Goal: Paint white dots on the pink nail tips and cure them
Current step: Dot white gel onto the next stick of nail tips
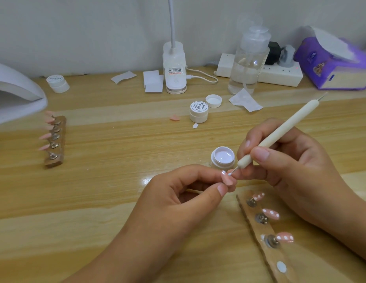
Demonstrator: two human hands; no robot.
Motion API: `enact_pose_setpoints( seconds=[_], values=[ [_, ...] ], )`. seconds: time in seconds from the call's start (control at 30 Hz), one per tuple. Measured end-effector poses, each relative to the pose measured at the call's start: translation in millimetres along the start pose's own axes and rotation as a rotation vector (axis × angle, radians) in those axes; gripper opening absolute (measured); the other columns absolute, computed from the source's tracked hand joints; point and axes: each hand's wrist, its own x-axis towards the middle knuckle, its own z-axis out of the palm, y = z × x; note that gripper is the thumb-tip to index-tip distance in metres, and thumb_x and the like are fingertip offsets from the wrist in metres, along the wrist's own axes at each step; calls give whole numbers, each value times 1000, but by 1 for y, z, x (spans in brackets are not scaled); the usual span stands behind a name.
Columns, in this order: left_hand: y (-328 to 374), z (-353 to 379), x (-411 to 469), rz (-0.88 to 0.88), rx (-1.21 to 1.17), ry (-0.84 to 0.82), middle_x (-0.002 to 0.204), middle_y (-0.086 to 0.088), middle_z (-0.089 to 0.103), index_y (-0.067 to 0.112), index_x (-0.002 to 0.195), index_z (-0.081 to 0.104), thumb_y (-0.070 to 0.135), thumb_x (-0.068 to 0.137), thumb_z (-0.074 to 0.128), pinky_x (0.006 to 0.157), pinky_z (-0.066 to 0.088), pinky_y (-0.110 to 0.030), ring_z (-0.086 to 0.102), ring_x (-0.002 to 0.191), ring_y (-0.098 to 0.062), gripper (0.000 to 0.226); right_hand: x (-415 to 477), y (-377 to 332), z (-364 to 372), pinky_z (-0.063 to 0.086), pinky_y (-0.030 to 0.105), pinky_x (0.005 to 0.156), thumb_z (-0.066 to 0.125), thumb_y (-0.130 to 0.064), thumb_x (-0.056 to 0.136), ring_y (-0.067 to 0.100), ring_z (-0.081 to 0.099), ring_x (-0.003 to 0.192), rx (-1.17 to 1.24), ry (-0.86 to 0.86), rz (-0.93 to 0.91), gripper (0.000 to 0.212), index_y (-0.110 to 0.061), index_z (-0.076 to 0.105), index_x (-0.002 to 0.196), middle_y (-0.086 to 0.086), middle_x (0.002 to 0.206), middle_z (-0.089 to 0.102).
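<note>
My left hand [184,193] pinches a pink nail tip [227,179] between thumb and forefinger; white paint shows at its upper edge. My right hand [290,170] grips a white dotting pen [280,135] like a pencil, and its metal point touches the tip. Just behind stands an open jar of white gel [223,157]. A wooden holder strip [266,248] at the lower right carries three pink tips with white dots [271,213]. A second holder [55,142] at the left bears plain pink tips beside the white curing lamp [14,92].
On the wooden table [116,180] sit a closed gel jar [199,111], a loose lid [213,100], a stray pink tip [175,118], another jar [57,83], a clip lamp [174,68], a clear pump bottle [248,62], a power strip [280,75], paper wipes and a purple tissue pack [333,64].
</note>
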Motion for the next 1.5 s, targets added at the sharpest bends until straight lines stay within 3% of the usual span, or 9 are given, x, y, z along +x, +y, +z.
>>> enact_pose_setpoints(
  seconds=[1.13, 1.4, 1.5],
  values=[
    [0, 0, 0, 1, -4, -12, 87, 7, 76, 25, 85, 76, 22, 75, 66, 73, 49, -10, 67, 80, 1, 14, 0, 0, 1, 57, 27, 70, 78, -43, 75, 13, 69, 75, -12, -19, 10, 25, -22, 68, 84, -2, 80, 67],
    [1, 0, 0, 4, 2, -8, 86, 8, 76, 26, 85, 76, 22, 75, 66, 72, 50, -10, 66, 79, 1, 15, 0, 0, 0, 57, 27, 70, 78, -35, 74, 13, 69, 73, -10, -21, 7, 19, -22, 67, 83, -1, 79, 67],
    [1, 0, 0, 2, 3, -8, 86, 7, 76, 25, 85, 76, 22, 75, 66, 72, 49, -10, 66, 79, 1, 15, -1, 0, 0, 57, 28, 70, 78, -42, 74, 13, 69, 74, -14, -20, 8, 25, -22, 67, 83, -2, 80, 66]
  ],
)
